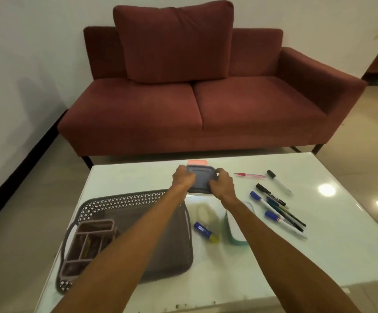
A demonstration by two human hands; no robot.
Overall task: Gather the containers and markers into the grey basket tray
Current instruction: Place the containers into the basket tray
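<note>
On the white table (274, 256), the grey basket tray (138, 199) sits left of the grey-lidded container (200, 179). The left hand (183, 177) and right hand (223, 184) clasp that container's opposite edges, fingers curled over its lid. Markers (278, 211) lie right of it.

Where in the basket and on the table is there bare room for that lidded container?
Basket: floor free right of the divided caddy. Table: bare near right, also far left. Crowded: markers on the right; glue stick and teal box between basket and markers. Both hands hold the container.
</note>
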